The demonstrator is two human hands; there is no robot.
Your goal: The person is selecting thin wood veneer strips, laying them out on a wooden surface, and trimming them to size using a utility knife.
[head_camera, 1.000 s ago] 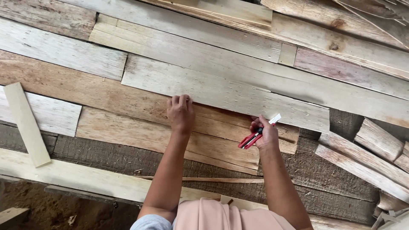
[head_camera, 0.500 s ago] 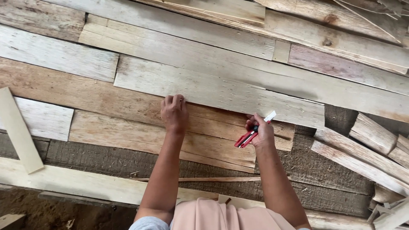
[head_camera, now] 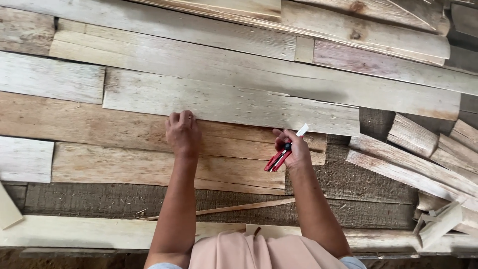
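One pale wooden board [head_camera: 229, 102], long and flat, lies across the stack of rough planks [head_camera: 124, 132]; lower edge just under the fingertips. Judged stiff, light for its length, dry and splintery; best held along the long edges, near the middle for balance.
Left hand [head_camera: 182, 133]: palm down, fingers curled at the board's lower edge, gripping nothing.
Right hand [head_camera: 294, 148]: closed around a red utility knife [head_camera: 279, 158], white blade end pointing up toward the board.
Thin wood strip [head_camera: 239, 207] lies loose below, on dark fibrous matting [head_camera: 99, 201].
Short offcuts [head_camera: 423, 149] heaped at right.
Packages, labels, signs: none visible.
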